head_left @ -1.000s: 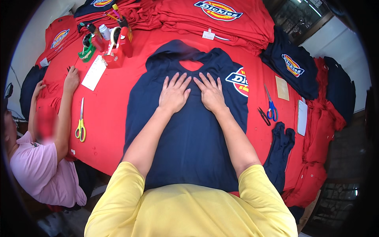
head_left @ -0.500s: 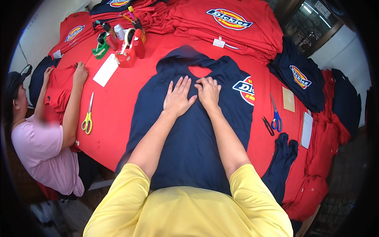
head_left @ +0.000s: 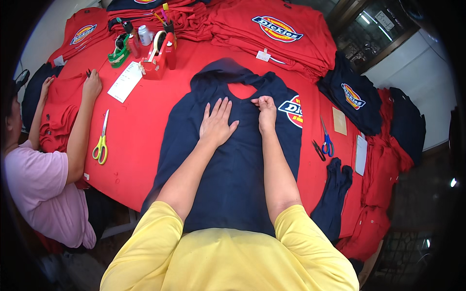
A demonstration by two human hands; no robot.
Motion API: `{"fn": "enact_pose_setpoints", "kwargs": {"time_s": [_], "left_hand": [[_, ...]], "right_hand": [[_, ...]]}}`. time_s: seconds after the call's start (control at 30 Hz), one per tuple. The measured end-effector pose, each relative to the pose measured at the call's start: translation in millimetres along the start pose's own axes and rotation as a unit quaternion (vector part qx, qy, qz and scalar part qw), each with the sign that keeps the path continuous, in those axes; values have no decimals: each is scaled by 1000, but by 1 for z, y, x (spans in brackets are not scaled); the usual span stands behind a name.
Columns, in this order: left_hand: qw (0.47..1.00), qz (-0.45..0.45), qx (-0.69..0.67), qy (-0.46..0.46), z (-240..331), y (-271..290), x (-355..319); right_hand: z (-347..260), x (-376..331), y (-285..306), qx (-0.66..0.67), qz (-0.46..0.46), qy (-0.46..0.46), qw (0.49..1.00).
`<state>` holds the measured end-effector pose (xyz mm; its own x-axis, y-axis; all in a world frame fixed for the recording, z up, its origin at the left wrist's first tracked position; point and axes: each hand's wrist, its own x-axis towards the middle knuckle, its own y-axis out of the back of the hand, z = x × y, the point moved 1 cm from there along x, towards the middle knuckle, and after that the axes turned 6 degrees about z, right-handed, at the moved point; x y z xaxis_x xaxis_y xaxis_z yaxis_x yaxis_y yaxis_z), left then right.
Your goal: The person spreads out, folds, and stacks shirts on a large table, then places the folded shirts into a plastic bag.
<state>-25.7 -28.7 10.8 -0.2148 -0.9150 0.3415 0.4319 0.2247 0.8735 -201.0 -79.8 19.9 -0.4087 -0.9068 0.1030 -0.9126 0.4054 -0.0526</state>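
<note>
A dark navy shirt (head_left: 221,182) lies spread in front of me, its round neck opening toward the far side and a colourful printed emblem (head_left: 292,111) by its right edge. My left hand (head_left: 217,123) rests flat on the cloth just below the neckline, fingers stretched out. To its right, my right hand (head_left: 266,114) is curled, thumb and forefinger pinched at the neckline's right side. What little cloth sits between those fingertips is mostly hidden.
Yellow-handled scissors (head_left: 100,148) lie left; blue-handled scissors (head_left: 328,145) and small black snips (head_left: 318,151) lie right. A red tape dispenser (head_left: 153,68) stands beyond. Stacked red shirts (head_left: 272,41) line the far edge. At left, a co-worker (head_left: 41,179) handles red cloth, holding a small dark tool.
My right hand has turned from lying with bent fingers on the cloth to a pinch a little farther right. My left hand stays flat. The co-worker's hand now shows a dark tool.
</note>
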Motion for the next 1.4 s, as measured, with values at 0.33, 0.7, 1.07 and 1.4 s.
{"fn": "enact_pose_setpoints", "kwargs": {"time_s": [0.33, 0.7, 1.07, 1.4], "left_hand": [[993, 102, 18, -54, -6, -28, -2], [992, 89, 15, -92, -9, -7, -3], [998, 7, -62, -19, -10, 2, 5], [997, 38, -69, -3, -10, -9, 3]], "right_hand": [[-92, -136, -155, -115, -507, 182, 835], [-51, 5, -281, -282, -149, 202, 926], [-43, 31, -224, 80, -238, 68, 966], [-82, -22, 41, -132, -157, -34, 978]]}}
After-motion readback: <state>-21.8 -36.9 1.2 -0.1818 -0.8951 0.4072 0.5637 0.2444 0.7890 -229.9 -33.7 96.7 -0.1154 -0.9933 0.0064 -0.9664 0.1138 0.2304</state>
